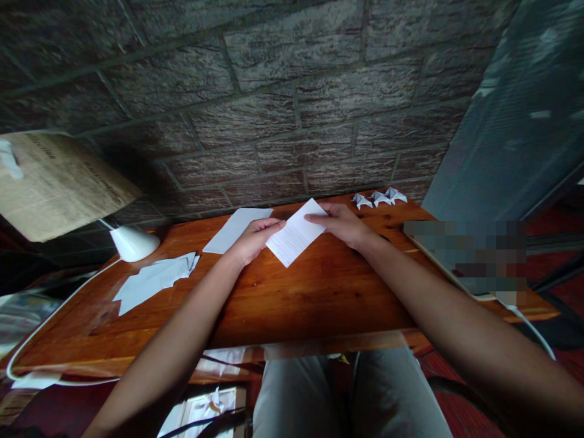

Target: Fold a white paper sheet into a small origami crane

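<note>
While you sit at the bench (292, 298), your left hand (253, 240) and right hand (342, 224) each grip the folded white paper (294, 234), faintly printed, pinching opposite edges.

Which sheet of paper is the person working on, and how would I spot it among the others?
Start at the wooden table by the brick wall. Near its far edge, the left hand and right hand pinch opposite sides of one white sheet. Unlike the blank sheet lying flat beside it, this one is in the hands and shows faint printed lines.
</note>
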Tool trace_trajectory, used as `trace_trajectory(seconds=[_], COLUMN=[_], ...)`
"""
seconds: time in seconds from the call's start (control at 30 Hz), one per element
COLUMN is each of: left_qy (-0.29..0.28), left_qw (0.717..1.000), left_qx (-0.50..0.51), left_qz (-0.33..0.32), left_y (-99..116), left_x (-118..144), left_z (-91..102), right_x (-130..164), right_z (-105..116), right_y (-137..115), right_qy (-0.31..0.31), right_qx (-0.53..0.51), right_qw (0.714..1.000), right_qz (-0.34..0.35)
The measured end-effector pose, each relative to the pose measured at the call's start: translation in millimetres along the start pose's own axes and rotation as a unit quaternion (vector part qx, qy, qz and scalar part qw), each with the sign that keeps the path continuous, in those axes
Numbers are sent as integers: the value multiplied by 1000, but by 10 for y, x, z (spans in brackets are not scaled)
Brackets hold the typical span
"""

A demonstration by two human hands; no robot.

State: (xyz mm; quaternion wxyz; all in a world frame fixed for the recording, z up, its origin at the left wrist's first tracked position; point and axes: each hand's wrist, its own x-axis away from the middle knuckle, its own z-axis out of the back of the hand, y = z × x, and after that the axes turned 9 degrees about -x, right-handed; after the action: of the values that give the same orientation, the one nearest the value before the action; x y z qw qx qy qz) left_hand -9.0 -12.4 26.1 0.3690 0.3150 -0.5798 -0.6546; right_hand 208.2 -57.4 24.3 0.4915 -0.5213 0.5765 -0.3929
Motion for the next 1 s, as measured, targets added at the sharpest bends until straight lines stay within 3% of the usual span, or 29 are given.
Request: trace_trajectory(seconds=[0.3,0.4,0.47,0.57,0.63,0.7,0.87,1.0], left_qy=[-83,-109,-101,-54,-22,5,42,56], left_qw=[994,992,993,997,998,998,995,994], left_qx=[47,44,40,42,50,65,87,97], left_qz=[60,55,48,39,32,23,8,3], left_y=[12,18,9,-16,-29,-30,2,27], left_x=[43,52,47,21,-3,-25,-38,-12], left_z=[17,9,0,-6,-2,4,-11,-61], right_x=[-29,-50,-45,9,70,135,237,233], right_z=[-4,26,37,0,-65,-145,-262,-282], right_y=[27,61,61,9,-40,-81,-111,-37], right_qy=[58,61,83,112,63,2,26,-67], right_qx=[-48,3,94,296,351,391,472,498], right_qw=[997,998,990,926,899,879,825,812], right_qz=[-11,13,67,204,254,274,310,296])
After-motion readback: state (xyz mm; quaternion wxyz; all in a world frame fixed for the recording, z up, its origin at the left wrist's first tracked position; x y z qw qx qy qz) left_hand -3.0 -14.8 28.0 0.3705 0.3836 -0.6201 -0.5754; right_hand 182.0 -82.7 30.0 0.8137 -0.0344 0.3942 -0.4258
